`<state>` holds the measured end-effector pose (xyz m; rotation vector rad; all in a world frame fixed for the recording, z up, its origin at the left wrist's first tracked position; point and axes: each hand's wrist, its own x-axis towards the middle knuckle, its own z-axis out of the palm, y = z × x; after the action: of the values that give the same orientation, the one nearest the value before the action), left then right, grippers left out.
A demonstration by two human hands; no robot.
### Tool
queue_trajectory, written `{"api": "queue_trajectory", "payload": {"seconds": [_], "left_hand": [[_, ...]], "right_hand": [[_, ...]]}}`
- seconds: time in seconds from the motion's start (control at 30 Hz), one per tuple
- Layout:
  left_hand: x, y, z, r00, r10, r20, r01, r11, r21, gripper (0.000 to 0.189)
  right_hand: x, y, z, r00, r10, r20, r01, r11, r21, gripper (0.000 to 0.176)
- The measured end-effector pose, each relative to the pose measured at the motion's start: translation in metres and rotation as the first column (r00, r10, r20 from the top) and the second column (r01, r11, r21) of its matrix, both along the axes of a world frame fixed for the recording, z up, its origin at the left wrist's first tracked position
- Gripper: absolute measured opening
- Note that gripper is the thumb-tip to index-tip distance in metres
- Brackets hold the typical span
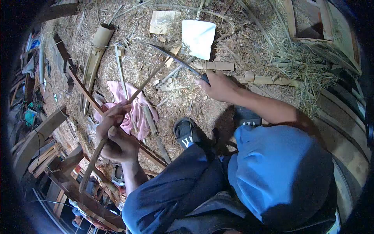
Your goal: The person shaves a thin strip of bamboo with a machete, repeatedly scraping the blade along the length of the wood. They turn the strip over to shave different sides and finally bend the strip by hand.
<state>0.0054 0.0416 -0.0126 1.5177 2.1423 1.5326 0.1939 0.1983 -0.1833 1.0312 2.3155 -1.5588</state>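
My left hand (pixel 119 136) is closed around a long thin bamboo strip (pixel 147 81), which slants from the lower left up to the middle. A darker reddish strip (pixel 87 93) passes behind or beside the same hand; whether that hand grips it too, I cannot tell. In my right hand (pixel 218 86) is the black handle of a knife (pixel 177 59), its curved blade pointing up and left. The blade tip lies above the upper end of the bamboo strip, apart from it. Beneath my left hand a pink cloth (pixel 134 113) lies on the ground.
A split bamboo tube (pixel 97 54) lies at the upper left. White paper (pixel 198 38) and a flat wooden piece (pixel 164 22) rest on the shavings. Wooden frames (pixel 66 183) stand at the lower left, with another frame (pixel 290 19) at the upper right. My shoe (pixel 187 132) is below centre.
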Motion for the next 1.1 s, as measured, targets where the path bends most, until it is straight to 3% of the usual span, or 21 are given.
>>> {"api": "queue_trajectory", "payload": {"seconds": [0.13, 0.2, 0.3, 0.37, 0.43, 0.47, 0.6, 0.77, 0.83, 0.9, 0.97, 1.0, 1.03, 1.1], "left_hand": [[0.002, -0.007, -0.004, 0.995, 0.060, 0.074, -0.061, 0.998, 0.017, 0.033], [-0.002, -0.007, -0.004, 0.995, 0.070, 0.073, -0.072, 0.997, 0.030, 0.033], [-0.015, -0.016, -0.004, 0.988, 0.079, 0.129, -0.086, 0.995, 0.043, 0.029], [-0.030, -0.026, -0.004, 0.947, 0.242, 0.211, -0.250, 0.968, 0.010, 0.032], [-0.041, -0.037, -0.003, 0.916, 0.260, 0.306, -0.285, 0.958, 0.039, 0.033], [-0.047, -0.042, -0.001, 0.878, 0.309, 0.366, -0.342, 0.939, 0.028, 0.034], [-0.069, -0.060, 0.002, 0.736, 0.373, 0.566, -0.492, 0.868, 0.068, 0.028], [-0.086, -0.068, -0.004, 0.641, 0.341, 0.688, -0.534, 0.842, 0.080, 0.032], [-0.085, -0.064, -0.003, 0.557, 0.348, 0.754, -0.572, 0.819, 0.045, 0.032], [-0.083, -0.062, -0.004, 0.517, 0.275, 0.811, -0.574, 0.814, 0.090, 0.032], [-0.089, -0.067, -0.010, 0.509, 0.250, 0.824, -0.539, 0.839, 0.079, 0.034], [-0.085, -0.064, -0.009, 0.491, 0.269, 0.828, -0.558, 0.827, 0.062, 0.034], [-0.084, -0.063, -0.010, 0.490, 0.266, 0.830, -0.560, 0.826, 0.065, 0.034], [-0.086, -0.064, -0.012, 0.463, 0.191, 0.865, -0.519, 0.850, 0.090, 0.034]], "right_hand": [[0.007, -0.013, 0.017, 0.999, 0.028, -0.040, -0.028, 1.000, -0.003, 0.044], [0.007, -0.003, 0.019, 0.996, -0.051, 0.076, 0.060, 0.992, -0.109, 0.046], [0.008, 0.008, 0.014, 0.991, 0.017, 0.136, -0.014, 1.000, -0.022, 0.049], [0.007, 0.016, 0.024, 0.997, 0.002, 0.081, 0.002, 0.999, -0.054, 0.050], [0.010, 0.027, 0.042, 0.989, -0.063, 0.133, 0.091, 0.971, -0.222, 0.050], [0.018, 0.024, 0.027, 0.993, -0.112, 0.025, 0.113, 0.989, -0.090, 0.049], [0.041, 0.033, 0.029, 0.961, -0.193, -0.196, 0.218, 0.969, 0.114, 0.041], [0.053, 0.053, 0.038, 0.963, -0.229, -0.145, 0.255, 0.946, 0.202, 0.037], [0.056, 0.063, 0.045, 0.985, -0.133, -0.109, 0.165, 0.913, 0.373, 0.032], [0.050, 0.070, 0.047, 0.979, -0.176, -0.100, 0.202, 0.888, 0.413, 0.031], [0.040, 0.077, 0.061, 0.934, -0.086, -0.347, 0.241, 0.869, 0.433, 0.032], [0.033, 0.081, 0.066, 0.899, -0.110, -0.424, 0.256, 0.918, 0.305, 0.031], [0.024, 0.081, 0.080, 0.900, -0.107, -0.423, 0.254, 0.916, 0.309, 0.031], [0.006, 0.080, 0.108, 0.862, -0.184, -0.473, 0.221, 0.975, 0.022, 0.030]]}}
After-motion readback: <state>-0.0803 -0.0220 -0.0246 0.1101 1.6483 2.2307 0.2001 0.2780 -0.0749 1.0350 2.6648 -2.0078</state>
